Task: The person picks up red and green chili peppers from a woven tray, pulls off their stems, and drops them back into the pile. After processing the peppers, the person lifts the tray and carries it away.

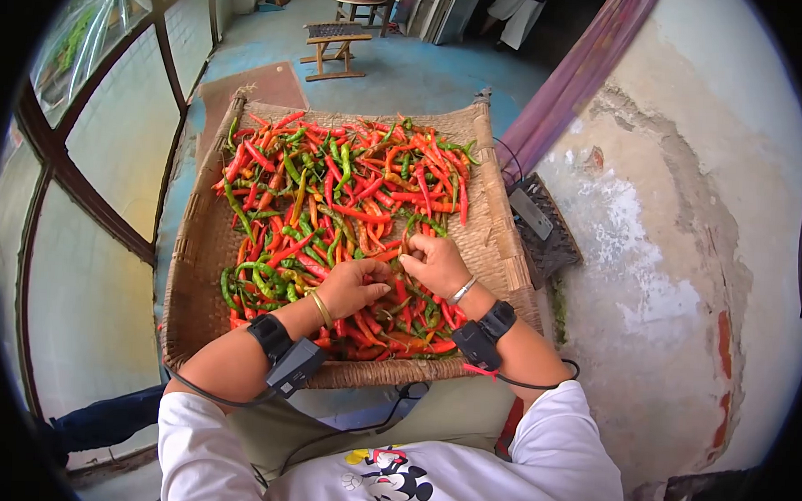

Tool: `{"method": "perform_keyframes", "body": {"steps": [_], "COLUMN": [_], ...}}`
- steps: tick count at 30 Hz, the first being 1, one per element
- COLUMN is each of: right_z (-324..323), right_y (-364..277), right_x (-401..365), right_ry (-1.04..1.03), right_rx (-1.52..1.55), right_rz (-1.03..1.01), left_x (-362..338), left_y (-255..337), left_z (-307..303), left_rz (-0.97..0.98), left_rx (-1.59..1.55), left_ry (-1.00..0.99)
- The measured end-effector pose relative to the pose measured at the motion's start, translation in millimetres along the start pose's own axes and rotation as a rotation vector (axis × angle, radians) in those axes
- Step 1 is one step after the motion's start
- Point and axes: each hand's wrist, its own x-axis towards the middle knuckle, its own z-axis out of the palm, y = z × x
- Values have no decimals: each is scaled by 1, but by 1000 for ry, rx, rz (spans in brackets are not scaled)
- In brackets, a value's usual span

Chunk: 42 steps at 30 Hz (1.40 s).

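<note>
Red, green and orange chili peppers (368, 192) lie in a thick layer in a wide woven basket tray (498, 245). Over the middle of the peppers, my left hand (355, 287) has its fingers curled together; what they hold, if anything, is too small to make out. Close beside it on the right, my right hand (436, 264) is closed in a pinch, with a pepper at its fingertips that is partly hidden by the fingers. The two hands nearly meet at the fingertips.
A small wooden stool (335, 49) stands on the blue floor (416, 79) beyond the tray. To the right are a dark woven crate (556, 247), a purple curtain (565, 97) and a worn wall (676, 216). Framed windows (113, 152) line the left. A person's legs (518, 20) show at the top.
</note>
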Motion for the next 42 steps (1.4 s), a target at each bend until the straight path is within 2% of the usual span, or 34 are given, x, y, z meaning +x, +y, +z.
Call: {"method": "perform_keyframes", "body": {"steps": [2,4,7,11,13,20,22,29,31,36,38,40,42], "right_z": [2,0,-6,-13,-10,-4,-5,-3,-3,-2,-2,4,6], "right_y": [-4,-9,-15,-15,-15,-9,-10,2,4,8,4,3,2], "right_x": [-3,-6,-8,-7,-7,-5,-5,-1,0,1,-1,-4,-5], "right_ry": [5,11,-16,-76,-146,-118,-122,-30,-18,22,-143,-200,-255], "right_rx": [100,195,284,393,516,799,867,923,953,1025,1047,955,865], "right_rz": [-46,-91,-93,-61,-18,93,101,167,184,263,286,241,197], "left_x": [0,1,1,-4,-4,-4,-5,-6,-5,-5,-6,-8,-8], "left_y": [1,1,-1,16,14,11,15,14,10,13,14,17,18], "left_z": [1,0,2,5,1,1,2,0,4,2,1,0,1], "left_rz": [-70,-106,79,108,-45,-6,-79,-79,6,-53,-70,-143,-97], "left_rx": [-207,-224,-227,-360,-412,-344,-285,-277,-386,-361,-337,-311,-254], "left_ry": [-74,-88,10,124,-107,-169,-204,-222,-205,-224,-192,-152,-149]}}
